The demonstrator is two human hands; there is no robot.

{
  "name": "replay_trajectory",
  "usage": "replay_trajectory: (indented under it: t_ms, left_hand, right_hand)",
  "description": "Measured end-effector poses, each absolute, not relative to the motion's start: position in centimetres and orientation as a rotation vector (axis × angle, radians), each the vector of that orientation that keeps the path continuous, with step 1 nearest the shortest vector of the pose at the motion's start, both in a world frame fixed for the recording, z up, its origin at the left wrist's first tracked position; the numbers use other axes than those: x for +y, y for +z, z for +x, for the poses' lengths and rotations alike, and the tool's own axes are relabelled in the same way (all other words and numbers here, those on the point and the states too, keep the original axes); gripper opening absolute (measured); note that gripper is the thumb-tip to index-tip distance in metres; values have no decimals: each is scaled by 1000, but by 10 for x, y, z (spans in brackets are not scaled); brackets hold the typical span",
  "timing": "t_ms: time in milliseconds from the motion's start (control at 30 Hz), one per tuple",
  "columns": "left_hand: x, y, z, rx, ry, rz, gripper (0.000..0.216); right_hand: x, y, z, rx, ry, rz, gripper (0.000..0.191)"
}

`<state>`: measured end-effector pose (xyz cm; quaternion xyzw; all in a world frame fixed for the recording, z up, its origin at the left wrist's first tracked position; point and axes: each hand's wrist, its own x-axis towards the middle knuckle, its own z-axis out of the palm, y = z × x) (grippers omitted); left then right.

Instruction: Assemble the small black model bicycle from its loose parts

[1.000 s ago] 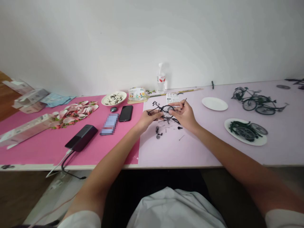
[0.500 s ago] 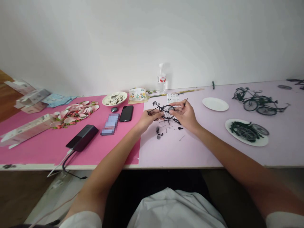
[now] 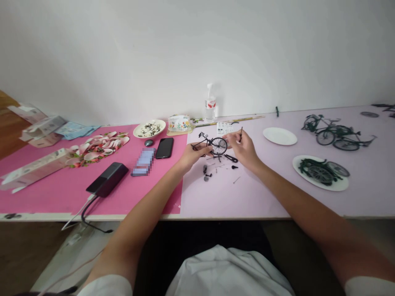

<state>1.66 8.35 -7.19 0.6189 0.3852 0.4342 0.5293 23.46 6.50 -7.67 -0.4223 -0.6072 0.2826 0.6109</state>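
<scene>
My left hand (image 3: pixel 196 153) is closed around the dark frame of a miniature bicycle (image 3: pixel 206 142). Its spoked wheel (image 3: pixel 219 146) points toward my other hand. Just right of the wheel, apart from it, my right hand (image 3: pixel 245 149) holds a thin dark rod (image 3: pixel 241 132) whose kind I cannot make out. Below the hands, small loose parts lie on the pale pink mat: a black chain-guard-like piece (image 3: pixel 231 158), a black saddle-shaped piece (image 3: pixel 235 167), a small pin (image 3: pixel 236 179) and dark bits (image 3: pixel 205 169).
Assembled model bicycles (image 3: pixel 336 131) stand at the right. A white plate (image 3: pixel 342 184) holds dark green parts; another plate (image 3: pixel 279 135) is behind it. A bottle (image 3: pixel 210 102) and printed sheet (image 3: pixel 224 128) are at the back. Phones, a bowl (image 3: pixel 160 123) and a black device (image 3: pixel 107 179) occupy the left.
My right hand has drawn back slightly to the right, its fingers leaving the wheel, with the thin rod still in it. The left hand keeps its hold on the bicycle.
</scene>
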Motion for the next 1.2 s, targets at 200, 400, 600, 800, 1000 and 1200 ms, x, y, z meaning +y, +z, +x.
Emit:
replay_trajectory:
  t_ms: [200, 400, 600, 800, 1000, 1200]
  left_hand:
    - [89, -75, 16, 963, 1088, 1397, 42]
    - [89, -75, 17, 980, 1122, 1367, 42]
    - [89, -74, 17, 974, 1138, 1349, 41]
    - [89, -71, 17, 974, 1150, 1332, 40]
    - [88, -71, 18, 975, 1159, 1336, 40]
    - [88, -72, 17, 990, 1162, 1348, 39]
  right_hand:
    - [82, -69, 272, -1542, 259, -1098, 63]
    - [109, -76, 303, -1636, 27, -1230, 40]
    - [129, -108, 316, -1710, 91, -1456, 30]
    - [121, -113, 305, -1946, 215, -1537, 16]
    - [101, -105, 285, -2081, 353, -1622, 17]
    - [98, -103, 280, -2107, 295, -1540, 16]
